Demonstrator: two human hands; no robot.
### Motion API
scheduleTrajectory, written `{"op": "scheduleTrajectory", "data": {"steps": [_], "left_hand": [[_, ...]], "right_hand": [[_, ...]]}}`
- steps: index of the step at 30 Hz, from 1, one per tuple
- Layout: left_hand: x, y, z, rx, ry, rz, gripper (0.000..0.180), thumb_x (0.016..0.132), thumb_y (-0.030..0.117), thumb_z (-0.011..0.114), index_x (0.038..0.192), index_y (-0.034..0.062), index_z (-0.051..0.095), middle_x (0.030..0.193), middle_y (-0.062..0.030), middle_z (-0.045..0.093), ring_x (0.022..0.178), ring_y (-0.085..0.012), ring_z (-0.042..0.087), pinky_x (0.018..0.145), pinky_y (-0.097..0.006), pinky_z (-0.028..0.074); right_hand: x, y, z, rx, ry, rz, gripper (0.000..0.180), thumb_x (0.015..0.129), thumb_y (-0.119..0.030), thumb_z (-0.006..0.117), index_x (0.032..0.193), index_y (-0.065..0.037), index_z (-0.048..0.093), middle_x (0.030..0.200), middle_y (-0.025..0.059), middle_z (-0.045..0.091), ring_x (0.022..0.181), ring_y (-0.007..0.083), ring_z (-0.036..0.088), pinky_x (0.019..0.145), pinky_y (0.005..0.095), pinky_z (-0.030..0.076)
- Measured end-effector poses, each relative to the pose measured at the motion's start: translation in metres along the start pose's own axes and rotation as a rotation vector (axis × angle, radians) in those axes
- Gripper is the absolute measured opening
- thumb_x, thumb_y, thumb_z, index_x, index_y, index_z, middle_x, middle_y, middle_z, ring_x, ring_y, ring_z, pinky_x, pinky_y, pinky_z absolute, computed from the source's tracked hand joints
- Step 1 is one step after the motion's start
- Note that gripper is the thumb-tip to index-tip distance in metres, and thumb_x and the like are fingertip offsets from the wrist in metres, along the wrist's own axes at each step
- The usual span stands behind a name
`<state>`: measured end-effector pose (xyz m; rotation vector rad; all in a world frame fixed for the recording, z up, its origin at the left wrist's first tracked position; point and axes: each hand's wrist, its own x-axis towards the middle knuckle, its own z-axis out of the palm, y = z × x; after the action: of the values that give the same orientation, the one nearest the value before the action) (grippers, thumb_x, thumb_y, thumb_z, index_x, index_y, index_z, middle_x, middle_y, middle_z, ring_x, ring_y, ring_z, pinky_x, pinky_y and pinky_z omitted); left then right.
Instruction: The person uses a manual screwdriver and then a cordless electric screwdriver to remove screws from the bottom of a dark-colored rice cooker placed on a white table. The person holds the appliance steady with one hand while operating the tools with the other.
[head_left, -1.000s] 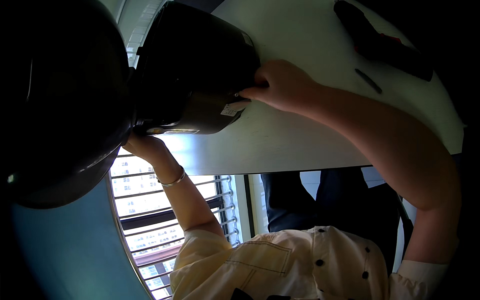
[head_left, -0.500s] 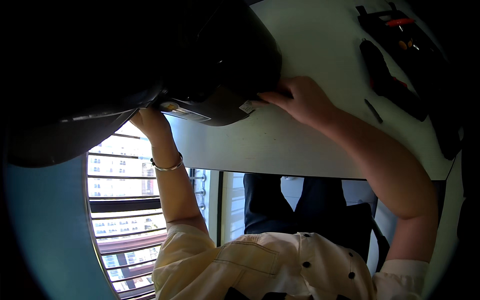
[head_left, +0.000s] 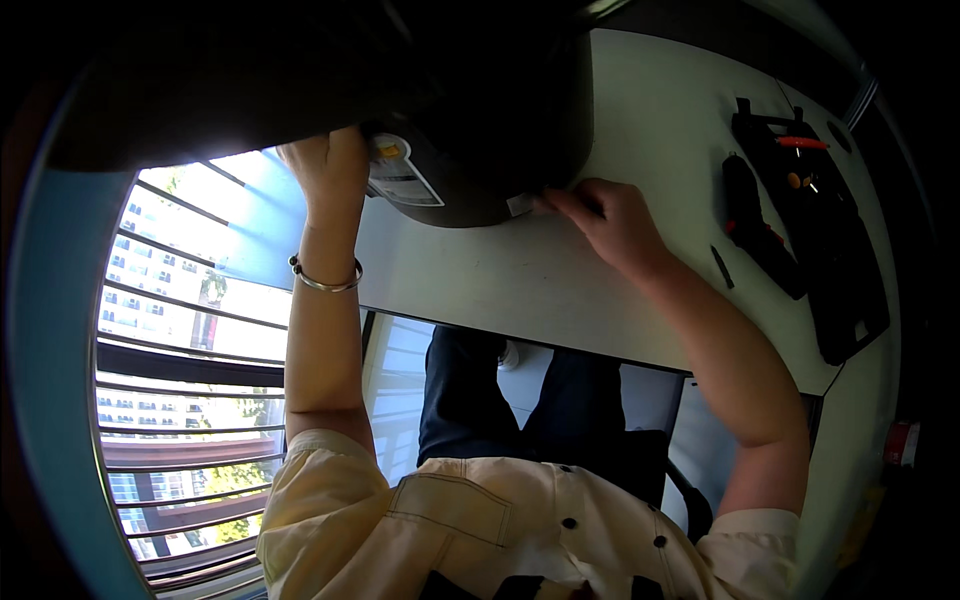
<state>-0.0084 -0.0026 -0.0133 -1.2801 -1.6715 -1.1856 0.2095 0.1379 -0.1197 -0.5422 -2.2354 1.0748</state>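
Observation:
A large, dark, rounded appliance (head_left: pixel 480 175) stands at the top of the view on the pale table. Its upper part is lost in shadow. A white label with a yellow patch (head_left: pixel 405 175) and a small pale sticker (head_left: pixel 521 205) are on its near side. My left hand (head_left: pixel 335 175) is closed at the appliance's left, under a dark overhanging part, with its fingertips hidden. My right hand (head_left: pixel 618 222) is at the lower right edge beside the sticker, its thumb and forefinger closed against the appliance's edge.
On the right of the table (head_left: pixel 480 275) lie a black power screwdriver (head_left: pixel 755 225), a small dark bit (head_left: pixel 722 266) and an open black tool case (head_left: pixel 820 230) with a red-handled tool (head_left: pixel 803 143). A window with slats (head_left: pixel 195 380) is at the left.
The view has shifted, showing more of the tool case and window. The dark overhanging part sits higher in view, uncovering more of my left hand. My right hand stays at the appliance's edge.

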Motion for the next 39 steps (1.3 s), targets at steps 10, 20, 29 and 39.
{"op": "scheduleTrajectory", "data": {"steps": [10, 20, 29, 39], "left_hand": [[0.002, 0.012, 0.000, 0.060, 0.038, 0.072, 0.026, 0.077, 0.020, 0.056, 0.057, 0.0040, 0.058, 0.051, -0.0060, 0.052, 0.052, -0.0185, 0.049, 0.052, -0.035, 0.037], [-0.001, -0.008, -0.002, -0.019, 0.086, 0.352, 0.016, 0.083, 0.014, 0.050, 0.087, 0.0013, 0.059, 0.086, -0.0143, 0.059, 0.079, -0.0265, 0.054, 0.073, -0.039, 0.040], [-0.100, 0.094, -0.033, -0.384, -0.231, -0.004, 0.017, 0.068, 0.011, 0.070, 0.081, 0.0053, 0.061, 0.076, -0.0082, 0.055, 0.070, -0.0273, 0.052, 0.062, -0.036, 0.042], [-0.143, 0.124, -0.031, -1.076, -0.656, -0.744, 0.011, 0.084, 0.006, 0.059, 0.086, -0.0028, 0.065, 0.081, -0.0040, 0.060, 0.076, -0.0109, 0.056, 0.070, -0.024, 0.046]], "right_hand": [[-0.005, -0.005, -0.003, -0.005, -0.045, 0.053, 0.030, 0.083, -0.026, 0.057, 0.070, 0.000, 0.062, 0.051, 0.0103, 0.052, 0.043, 0.0187, 0.047, 0.046, 0.0307, 0.038], [-0.004, 0.008, -0.013, -0.059, -0.133, 0.083, 0.021, 0.082, -0.019, 0.057, 0.090, -0.002, 0.065, 0.066, 0.0098, 0.060, 0.058, 0.0167, 0.053, 0.058, 0.0285, 0.043], [-0.051, -0.065, -0.031, 0.054, -0.065, 0.121, 0.025, 0.087, -0.011, 0.054, 0.111, -0.005, 0.056, 0.062, 0.0002, 0.051, 0.055, 0.0048, 0.041, 0.052, 0.0191, 0.034], [-0.126, -0.093, 0.010, 0.023, 0.016, 0.087, 0.037, 0.082, -0.001, 0.057, 0.117, -0.001, 0.045, 0.076, 0.0076, 0.058, 0.066, 0.0150, 0.057, 0.060, 0.0260, 0.045]]}}
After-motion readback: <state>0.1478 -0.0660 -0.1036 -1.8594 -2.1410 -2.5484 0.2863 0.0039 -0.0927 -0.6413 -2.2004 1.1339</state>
